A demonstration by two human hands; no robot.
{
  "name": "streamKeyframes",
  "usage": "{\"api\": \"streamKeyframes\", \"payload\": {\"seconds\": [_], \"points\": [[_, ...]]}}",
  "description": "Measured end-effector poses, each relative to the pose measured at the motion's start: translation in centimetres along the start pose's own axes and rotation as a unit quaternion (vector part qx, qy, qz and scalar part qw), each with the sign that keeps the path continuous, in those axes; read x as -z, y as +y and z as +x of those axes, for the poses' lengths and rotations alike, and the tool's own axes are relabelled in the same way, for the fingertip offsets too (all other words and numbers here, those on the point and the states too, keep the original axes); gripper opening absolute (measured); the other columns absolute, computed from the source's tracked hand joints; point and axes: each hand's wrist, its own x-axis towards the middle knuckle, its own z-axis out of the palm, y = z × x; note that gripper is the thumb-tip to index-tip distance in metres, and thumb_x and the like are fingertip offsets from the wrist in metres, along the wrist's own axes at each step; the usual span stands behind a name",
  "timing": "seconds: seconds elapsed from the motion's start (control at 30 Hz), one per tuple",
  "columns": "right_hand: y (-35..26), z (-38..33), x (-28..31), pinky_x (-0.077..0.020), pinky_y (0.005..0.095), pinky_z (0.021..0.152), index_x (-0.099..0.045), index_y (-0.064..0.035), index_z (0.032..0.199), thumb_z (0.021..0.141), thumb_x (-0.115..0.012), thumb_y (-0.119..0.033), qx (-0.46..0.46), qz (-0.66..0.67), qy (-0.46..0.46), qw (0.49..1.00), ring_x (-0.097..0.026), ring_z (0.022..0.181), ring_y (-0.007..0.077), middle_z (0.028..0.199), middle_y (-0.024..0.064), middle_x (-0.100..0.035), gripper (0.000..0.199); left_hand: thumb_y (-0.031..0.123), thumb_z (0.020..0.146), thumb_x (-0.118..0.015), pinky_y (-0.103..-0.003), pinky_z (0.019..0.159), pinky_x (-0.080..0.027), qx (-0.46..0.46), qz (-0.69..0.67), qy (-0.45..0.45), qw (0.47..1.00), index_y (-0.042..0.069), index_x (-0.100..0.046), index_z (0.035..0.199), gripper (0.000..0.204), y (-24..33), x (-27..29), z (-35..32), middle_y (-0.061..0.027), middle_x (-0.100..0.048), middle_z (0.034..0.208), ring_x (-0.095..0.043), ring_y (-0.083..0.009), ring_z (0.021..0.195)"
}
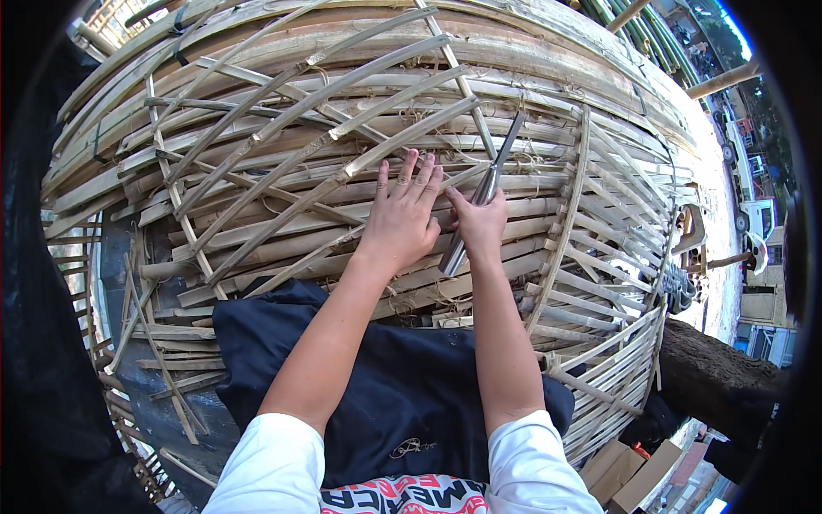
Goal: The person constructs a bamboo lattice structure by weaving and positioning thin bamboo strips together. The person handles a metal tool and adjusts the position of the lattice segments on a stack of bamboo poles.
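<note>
My left hand (401, 214) lies flat, fingers stretched out, on a lattice of split bamboo strips (300, 103). Just to its right, my right hand (481, 224) is wrapped round the metal tube handle of a knife (511, 137). The narrow dark blade points away from me and slants right, over the bamboo; the handle's butt end sticks out below the hand. Crossed strips form open diamonds beyond my left hand. Thin ties (514, 163) bind some of the slats near the blade.
A dark cloth (411, 360) covers my lap. A woven bamboo panel (599, 248) curves down on the right, with a tree trunk (719, 360) and an open cardboard box (638, 471) past it. Loose strips (163, 351) lie at left. A white truck (758, 214) stands far right.
</note>
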Motion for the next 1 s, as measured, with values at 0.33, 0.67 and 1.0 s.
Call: {"api": "streamKeyframes", "payload": {"seconds": [0.33,0.67,1.0], "points": [[1.2,-0.1,1.0,-0.0473,0.0302,0.052,-0.051,0.0014,0.093,0.075,-0.082,-0.017,0.053,-0.070,-0.001,0.996,-0.057,0.055,0.0138,0.066,0.0066,-0.060,0.041,0.032,0.082,-0.059,-0.062,0.116,-0.013,0.021,0.076,-0.024,0.997,0.012,-0.029,0.152,0.079,0.3,-1.4,-0.1,-0.0057,-0.024,0.160,-0.016,-0.0269,0.149],[1.3,-8.0,8.6,-0.0532,0.0407,0.071,-0.053,-0.0067,0.126,0.085,-0.070,-0.006,0.253,-0.197,-0.096,0.942,-0.067,0.079,0.0336,0.095,0.0184,-0.065,0.045,0.056,0.087,-0.059,-0.059,0.115,-0.021,-0.032,0.090,-0.033,0.995,0.014,-0.027,0.152,0.084,-2.0,-0.6,-0.1,-0.0038,-0.027,0.159,-0.020,-0.0256,0.147],[1.4,-7.6,8.6,-0.0526,0.0466,0.061,-0.052,-0.0124,0.130,0.090,-0.065,-0.016,0.256,-0.432,-0.122,0.856,-0.065,0.073,0.0377,0.092,0.0154,-0.059,0.043,0.061,0.088,-0.054,-0.059,0.114,-0.023,-0.044,0.084,-0.016,0.995,0.015,-0.028,0.153,0.083,-2.3,-0.8,-0.4,-0.0018,-0.024,0.160,-0.021,-0.0249,0.148]]}}
